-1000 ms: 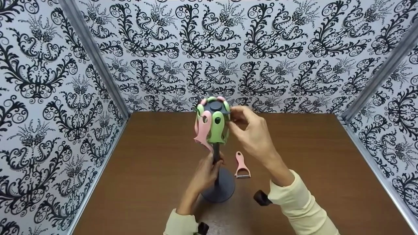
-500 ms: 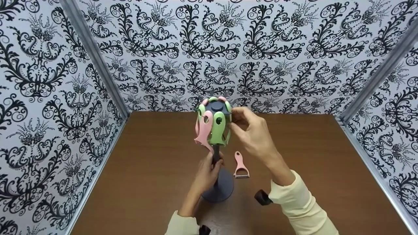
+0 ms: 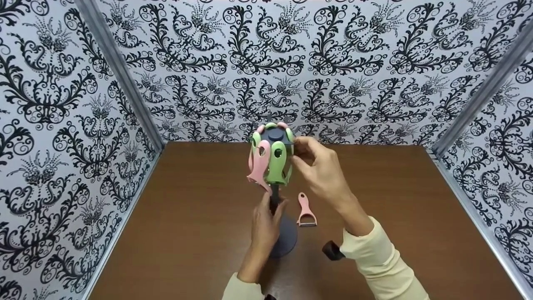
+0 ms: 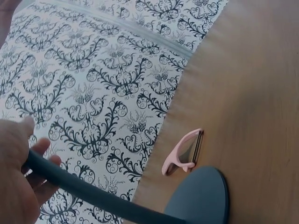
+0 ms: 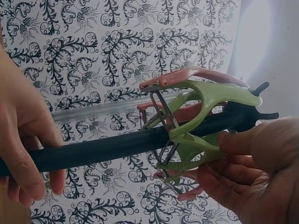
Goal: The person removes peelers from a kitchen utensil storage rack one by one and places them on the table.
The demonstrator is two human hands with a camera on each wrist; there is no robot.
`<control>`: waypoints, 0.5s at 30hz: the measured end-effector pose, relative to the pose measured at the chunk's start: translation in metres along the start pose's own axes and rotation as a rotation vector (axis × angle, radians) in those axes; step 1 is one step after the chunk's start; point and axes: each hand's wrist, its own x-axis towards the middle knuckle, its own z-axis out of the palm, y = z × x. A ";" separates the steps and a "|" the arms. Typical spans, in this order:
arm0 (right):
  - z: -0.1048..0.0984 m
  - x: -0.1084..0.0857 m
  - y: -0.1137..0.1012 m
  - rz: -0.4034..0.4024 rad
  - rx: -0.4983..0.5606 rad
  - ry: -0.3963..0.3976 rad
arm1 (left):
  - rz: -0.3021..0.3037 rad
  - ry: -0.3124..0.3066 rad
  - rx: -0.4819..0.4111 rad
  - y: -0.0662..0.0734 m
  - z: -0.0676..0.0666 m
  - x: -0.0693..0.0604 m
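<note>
Well, at far left a panel (image 3: 50, 125) of black scrollwork on white runs along a metal rail (image 3: 120, 79), down to the brown surface (image 3: 187, 208). Further along, a pale yellow sleeve (image 3: 242, 290) comes in from the near side. Above it, a pink peeler (image 3: 259, 166) hangs handle-up on the dark stand (image 3: 275, 134). Underneath is the left hand (image 3: 265, 223), its grip holding the stand's post (image 5: 103, 150), thumb and fingers to either side. A light green peeler (image 3: 275, 168) hangs just beside the pink one, and more pink and green handles circle the top. The round base (image 3: 286, 241) sits below on the surface, partly covered by the left arm. Just right of it lies a loose pink peeler (image 3: 305, 206), blade toward the person. Next comes the right hand (image 3: 327, 173), at the ring's right side, grip narrow, thumb and fingers pinching another green peeler (image 5: 212, 151); its handle's top is covered, so I can't tell whether it's on a hook. Beside that wrist is a small black block (image 3: 333, 251), then the right sleeve (image 3: 387, 262).
</note>
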 end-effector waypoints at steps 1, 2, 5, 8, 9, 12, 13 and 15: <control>0.000 0.000 0.000 0.002 0.000 -0.002 | 0.004 0.014 0.026 0.001 0.000 0.000; 0.000 0.000 0.000 0.003 0.002 -0.005 | 0.007 0.024 0.051 0.001 0.000 0.001; -0.002 0.000 0.000 0.006 -0.005 -0.007 | 0.025 0.033 0.098 0.002 0.001 0.002; -0.004 0.001 0.000 0.000 -0.017 -0.006 | 0.039 0.018 0.120 0.003 0.002 0.004; -0.004 0.001 0.000 -0.005 -0.021 -0.007 | 0.044 0.014 0.122 0.003 0.002 0.005; -0.006 0.001 0.000 -0.020 -0.018 -0.018 | 0.043 0.016 0.126 0.003 0.002 0.006; -0.007 0.001 0.000 -0.023 -0.013 -0.023 | 0.041 0.017 0.124 0.003 0.002 0.006; -0.009 0.001 -0.001 -0.020 -0.002 -0.033 | 0.031 0.013 0.116 0.003 0.002 0.006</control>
